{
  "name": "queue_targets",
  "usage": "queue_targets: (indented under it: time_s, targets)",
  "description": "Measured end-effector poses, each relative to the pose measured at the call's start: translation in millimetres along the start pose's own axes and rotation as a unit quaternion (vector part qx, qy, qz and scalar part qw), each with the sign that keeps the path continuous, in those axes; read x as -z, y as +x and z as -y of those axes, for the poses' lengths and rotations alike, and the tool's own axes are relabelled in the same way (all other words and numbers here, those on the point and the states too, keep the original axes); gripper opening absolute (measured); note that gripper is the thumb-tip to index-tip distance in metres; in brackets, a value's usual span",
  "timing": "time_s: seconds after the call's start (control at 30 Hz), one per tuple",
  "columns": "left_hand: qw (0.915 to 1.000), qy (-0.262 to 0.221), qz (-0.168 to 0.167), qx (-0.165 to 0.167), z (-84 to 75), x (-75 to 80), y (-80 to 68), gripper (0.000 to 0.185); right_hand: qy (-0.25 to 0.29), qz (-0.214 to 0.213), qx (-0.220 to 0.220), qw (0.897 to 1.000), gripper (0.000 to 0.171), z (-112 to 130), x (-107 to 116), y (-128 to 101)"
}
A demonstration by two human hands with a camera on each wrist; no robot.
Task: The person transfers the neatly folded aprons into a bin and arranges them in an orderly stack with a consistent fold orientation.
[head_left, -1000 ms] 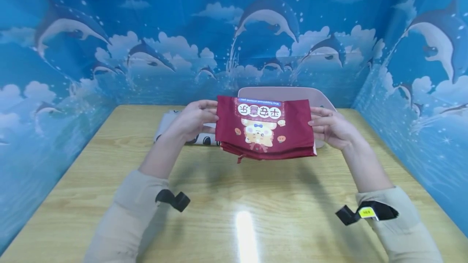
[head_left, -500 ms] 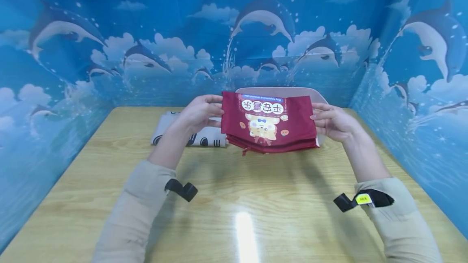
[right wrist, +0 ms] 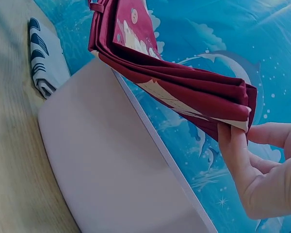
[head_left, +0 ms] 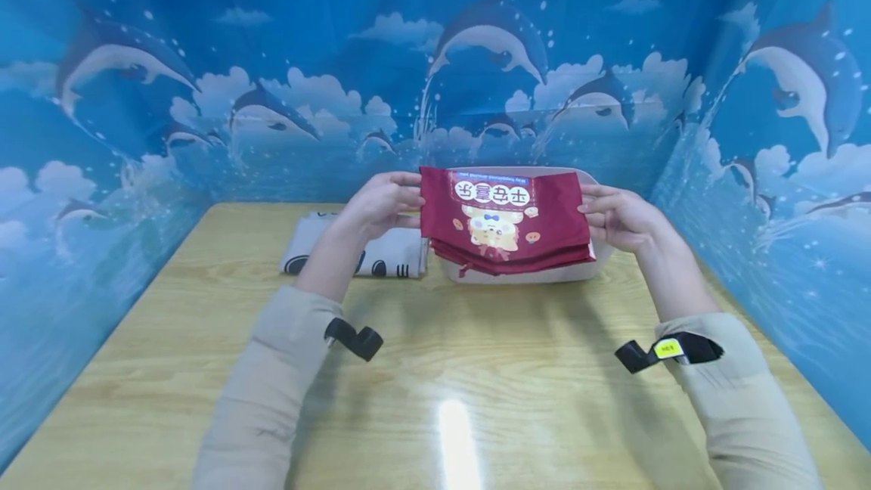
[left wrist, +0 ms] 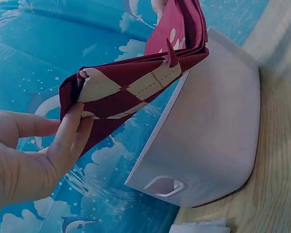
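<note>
A folded dark red cloth (head_left: 442, 210), printed with a cartoon bear and upside-down lettering, hangs level above a pale plastic bin (head_left: 537, 275). My left hand (head_left: 379, 206) pinches its left end, thumb on one side and fingers on the other. At the right end, my right hand (head_left: 622, 219) grips it the same way. Both wrist views show the stacked layers of the red cloth (right wrist: 184, 90), sagging in the middle, and a small loop of fabric. The bin (left wrist: 218, 111) is below the cloth, its inside hidden from every view.
A folded white cloth (head_left: 391, 254) with black print lies left of the bin, partly behind my left arm. The wooden table (head_left: 408, 369) carries both. A blue dolphin-print curtain (head_left: 340, 97) stands behind and at the sides.
Both hands have carried the red cloth slightly rightward and farther back, so it now lies over the bin in the head view. More of the bin's front wall shows below it.
</note>
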State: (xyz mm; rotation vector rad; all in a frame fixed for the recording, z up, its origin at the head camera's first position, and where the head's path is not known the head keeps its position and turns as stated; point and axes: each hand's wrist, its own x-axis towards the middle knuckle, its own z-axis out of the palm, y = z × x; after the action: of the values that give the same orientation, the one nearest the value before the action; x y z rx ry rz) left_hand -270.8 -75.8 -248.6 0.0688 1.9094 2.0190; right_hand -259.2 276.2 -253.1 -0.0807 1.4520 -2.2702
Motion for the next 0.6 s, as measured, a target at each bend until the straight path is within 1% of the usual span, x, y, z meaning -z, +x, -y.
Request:
queue_targets:
  time_s: [0.13, 0.2, 0.47, 0.53, 0.6]
  targets:
    - [0.9999, -0.010, -0.002, 0.002, -0.5, -1.3, 6.4, 0.051, 0.000, -0.009, -0.011, 1.000, 0.060, 4.7, 0.3, 2.8]
    - [0.9999, -0.012, -0.003, 0.004, -0.7, -2.6, 10.0, 0.051, 0.001, -0.014, -0.016, 1.000, 0.066, 6.3, 1.6, 3.8]
    - [0.9995, -0.021, -0.015, 0.016, -2.8, -7.9, 22.9, 0.053, 0.005, -0.030, -0.017, 0.999, 0.068, 15.4, 7.6, 9.9]
    - [0.9994, -0.028, -0.016, 0.017, -2.9, -9.1, 25.1, 0.053, 0.003, -0.036, -0.014, 0.999, 0.063, 17.9, 8.9, 11.3]
    - [0.9992, -0.033, -0.014, 0.016, -3.1, -10.4, 27.1, 0.054, 0.005, -0.041, -0.011, 0.999, 0.052, 19.8, 9.9, 12.5]
